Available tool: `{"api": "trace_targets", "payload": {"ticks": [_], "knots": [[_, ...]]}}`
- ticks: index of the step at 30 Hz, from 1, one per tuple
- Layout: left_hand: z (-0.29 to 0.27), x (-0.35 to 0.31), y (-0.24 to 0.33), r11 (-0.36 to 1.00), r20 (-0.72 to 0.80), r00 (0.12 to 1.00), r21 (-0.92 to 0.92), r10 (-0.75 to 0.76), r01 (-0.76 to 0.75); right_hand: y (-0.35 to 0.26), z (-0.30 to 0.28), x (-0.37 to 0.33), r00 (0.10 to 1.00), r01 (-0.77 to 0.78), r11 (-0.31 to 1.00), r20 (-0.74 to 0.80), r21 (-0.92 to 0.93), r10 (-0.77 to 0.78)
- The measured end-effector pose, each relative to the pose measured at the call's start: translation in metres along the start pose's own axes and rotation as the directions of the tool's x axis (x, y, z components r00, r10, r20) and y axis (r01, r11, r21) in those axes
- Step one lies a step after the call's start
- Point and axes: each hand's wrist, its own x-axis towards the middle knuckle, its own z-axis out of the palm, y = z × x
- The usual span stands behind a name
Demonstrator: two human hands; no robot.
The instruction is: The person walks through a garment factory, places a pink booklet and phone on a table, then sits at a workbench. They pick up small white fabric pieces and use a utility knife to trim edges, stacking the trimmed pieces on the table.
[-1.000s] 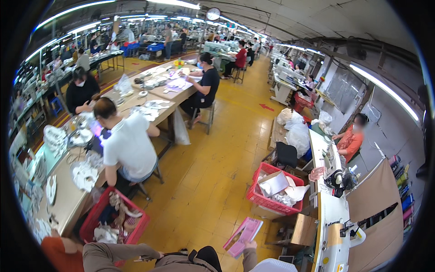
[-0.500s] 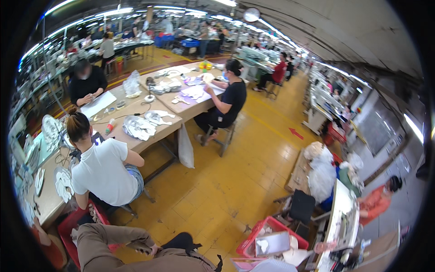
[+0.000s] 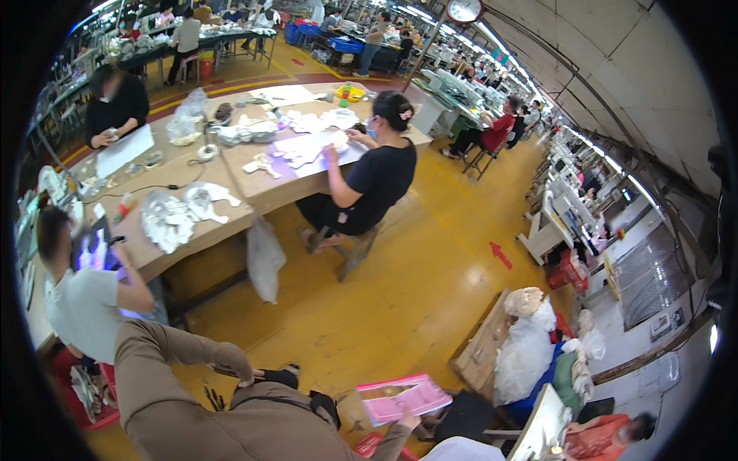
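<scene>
My right hand (image 3: 408, 420), in a brown sleeve, is closed on the lower edge of a pink booklet (image 3: 403, 397) with a printed cover. The booklet is held out flat above the floor, beside a black stool seat (image 3: 466, 416). My left arm is bent, and my left hand (image 3: 247, 377) rests low in front of my brown clothing with its fingers curled. A narrow dark thing shows beside that hand, too small to name. A black strapped item (image 3: 324, 409) hangs at my waist.
A worktable (image 3: 257, 196) carries white cut pieces (image 3: 171, 219); people sit around it, the nearest in a white shirt (image 3: 84, 307). A clear bag (image 3: 264, 257) hangs from its edge. On the right stand a wooden pallet (image 3: 477, 338), white sacks (image 3: 523, 357) and a person in orange (image 3: 600, 438).
The view has shifted, bringing the worktable lower and left. The pink booklet has come up from the lower edge in my right hand. The seated person in white has turned sideways.
</scene>
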Motion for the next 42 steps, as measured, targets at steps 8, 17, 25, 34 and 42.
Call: {"api": "trace_targets", "payload": {"ticks": [8, 17, 25, 34, 42], "knots": [[-0.13, 0.042, 0.192, 0.988, 0.043, 0.992, -0.089, -0.12, 0.124, 0.049, -0.023, 0.1, 0.914, -0.219, 0.969, -0.324, 0.115, 0.245], [-0.184, 0.077, 0.422, 0.964, 0.122, 0.991, -0.265, 0.051, -0.017, -0.031, 0.106, 0.405, 0.961, -0.184, 0.981, -0.202, 0.052, 0.191], [-0.201, 0.026, 0.61, 0.917, -0.583, 0.759, -0.06, 0.289, -0.395, -0.206, 0.399, 0.686, 0.922, 0.065, 0.984, 0.387, -0.164, 0.004], [-0.382, 0.039, 0.888, 0.977, -0.657, 0.723, 0.14, 0.214, -0.162, -0.254, 0.558, 0.857, 0.962, 0.013, 0.999, 0.273, 0.044, -0.025], [-0.513, 0.095, 1.012, 0.97, -0.491, 0.838, 0.151, 0.239, -0.189, -0.223, 0.499, 0.973, 0.977, -0.157, 0.979, 0.165, 0.134, 0.134]]}}
